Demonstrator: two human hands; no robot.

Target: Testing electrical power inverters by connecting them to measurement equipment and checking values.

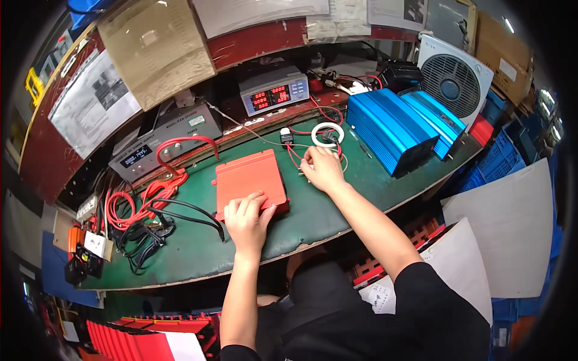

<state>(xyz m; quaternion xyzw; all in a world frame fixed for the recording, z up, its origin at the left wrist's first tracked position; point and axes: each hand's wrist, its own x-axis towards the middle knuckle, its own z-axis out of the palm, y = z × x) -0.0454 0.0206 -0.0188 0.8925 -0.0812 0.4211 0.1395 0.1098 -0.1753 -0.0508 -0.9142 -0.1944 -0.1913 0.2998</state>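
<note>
A flat red metal box, likely an electrical unit's housing, lies on the green bench top. My left hand grips its near edge, fingers bent over the top and thumb at the near right. To the right of the box, my right hand has its fingers curled together at the end of some thin wires. What sits between those fingertips is too small and covered to make out. Red wires run beside it to a small dark-and-white connector. Just beyond the right hand lies a white ring-shaped coil.
Two blue finned metal cases and a box fan stand at right. At the back are a meter with red digits and a grey power supply. Red clamps and black cables crowd the left.
</note>
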